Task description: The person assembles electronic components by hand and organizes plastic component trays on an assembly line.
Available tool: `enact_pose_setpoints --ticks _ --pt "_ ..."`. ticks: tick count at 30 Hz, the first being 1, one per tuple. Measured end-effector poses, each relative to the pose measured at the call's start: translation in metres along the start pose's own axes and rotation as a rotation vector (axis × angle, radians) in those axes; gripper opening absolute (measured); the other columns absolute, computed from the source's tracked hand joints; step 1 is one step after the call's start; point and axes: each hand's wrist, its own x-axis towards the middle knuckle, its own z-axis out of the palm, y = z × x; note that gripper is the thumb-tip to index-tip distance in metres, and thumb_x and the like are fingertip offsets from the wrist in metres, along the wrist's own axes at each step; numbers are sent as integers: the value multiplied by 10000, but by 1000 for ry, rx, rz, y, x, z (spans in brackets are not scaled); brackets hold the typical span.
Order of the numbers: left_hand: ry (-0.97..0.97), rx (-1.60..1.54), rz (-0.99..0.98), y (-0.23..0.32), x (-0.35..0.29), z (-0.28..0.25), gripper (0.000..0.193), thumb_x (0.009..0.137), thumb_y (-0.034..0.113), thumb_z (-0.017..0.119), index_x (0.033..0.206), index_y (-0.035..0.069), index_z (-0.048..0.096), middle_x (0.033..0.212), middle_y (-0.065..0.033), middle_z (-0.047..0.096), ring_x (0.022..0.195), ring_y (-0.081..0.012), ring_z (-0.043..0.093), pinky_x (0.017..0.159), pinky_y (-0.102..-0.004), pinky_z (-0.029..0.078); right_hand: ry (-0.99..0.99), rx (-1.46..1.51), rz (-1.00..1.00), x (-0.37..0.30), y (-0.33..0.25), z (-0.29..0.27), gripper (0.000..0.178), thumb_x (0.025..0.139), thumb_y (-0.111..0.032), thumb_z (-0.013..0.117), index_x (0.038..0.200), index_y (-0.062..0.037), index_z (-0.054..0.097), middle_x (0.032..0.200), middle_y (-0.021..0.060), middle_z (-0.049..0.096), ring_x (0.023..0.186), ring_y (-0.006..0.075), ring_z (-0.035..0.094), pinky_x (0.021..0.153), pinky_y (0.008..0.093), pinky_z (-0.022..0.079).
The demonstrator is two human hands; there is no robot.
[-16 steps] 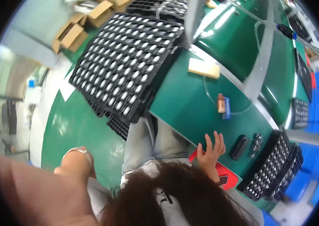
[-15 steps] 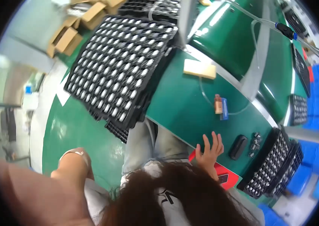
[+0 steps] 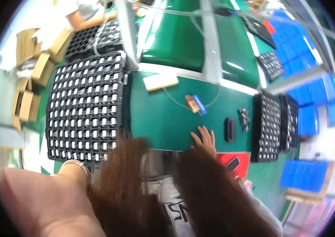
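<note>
My right hand rests at the front edge of the green tabletop, fingers spread and holding nothing. Beside it lies a red sheet with a dark, phone-like object on it. A black oblong case and a small heap of metallic parts sit to its right. Farther off are an orange piece and a blue piece, side by side near a thin tube. Large and very close at lower left is my left hand, raised, its fingers not visible; a bracelet circles that arm.
Stacked black trays of white-topped parts stand at left, more black trays at right. A cream block lies at the back of the tabletop. Cardboard boxes are far left, blue bins far right. Another person's arm reaches in at the top.
The view has swung, so the tabletop and trays now look straighter and sit farther left. Another person's arm has come into sight at the top. My right hand stays at the table edge, open.
</note>
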Motion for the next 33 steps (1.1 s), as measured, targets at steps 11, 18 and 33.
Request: enact_pose_setpoints --ticks 11,18,33 --pt "114 -267 85 143 -49 -25 732 776 285 643 1361 66 261 1293 -122 436 1113 -281 424 925 -419 344 332 8 -119 -8 -10 -17 510 831 -366 526 1274 -132 429 1355 160 342 1312 328 249 1073 499 167" --pt "197 -208 165 210 -53 -63 745 776 269 648 1367 62 244 1285 -134 439 1096 -277 431 913 -411 354 404 13 -134 -23 -21 -7 457 833 -366 531 1220 -130 471 1304 152 400 1282 318 294 1060 495 203" --pt "327 1 93 215 -71 -97 774 776 237 658 1378 53 208 1267 -161 445 1060 -268 448 886 -393 375 1013 431 -343 -107 -119 -219 234 730 58 595 943 -34 621 969 149 593 839 281 573 707 316 459"
